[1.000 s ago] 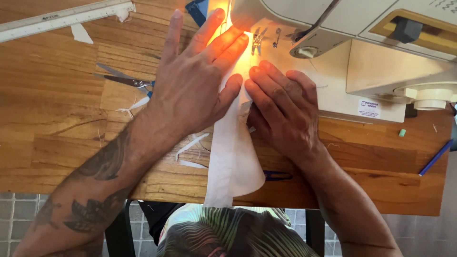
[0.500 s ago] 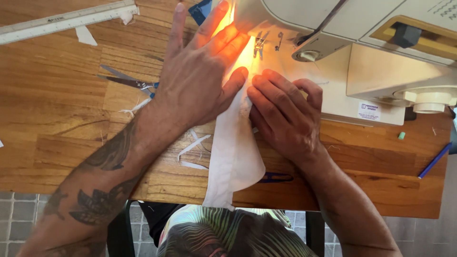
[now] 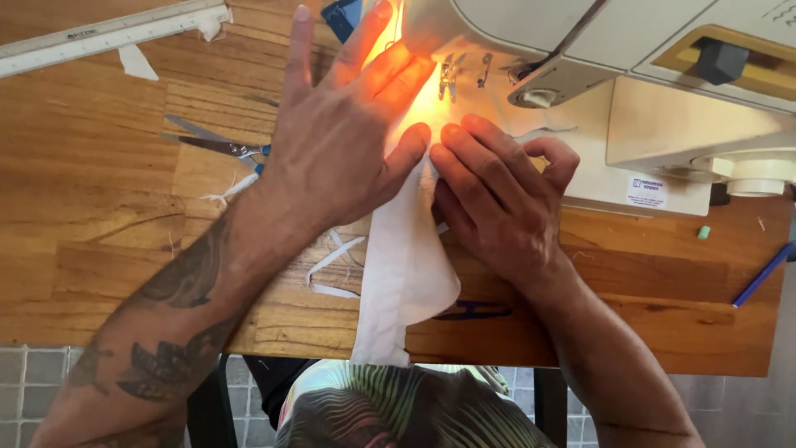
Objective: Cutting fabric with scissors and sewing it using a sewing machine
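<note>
Big sewing machine [image 3: 663,91] blocking the right and top, scissors [image 3: 217,146] and ruler [image 3: 108,31] lying on the left, open wooden table [image 3: 91,249] near the front left edge, blue pen [image 3: 763,275] far right

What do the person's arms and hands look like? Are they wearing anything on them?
Both arms are bare, with no sleeves, gloves, rings or watch to be seen. The left hand sits on a forearm covered in dark tattoos, with leafy, patterned shapes running from wrist to elbow. The right hand and its forearm show no markings. Fingernails are short and plain.
</note>
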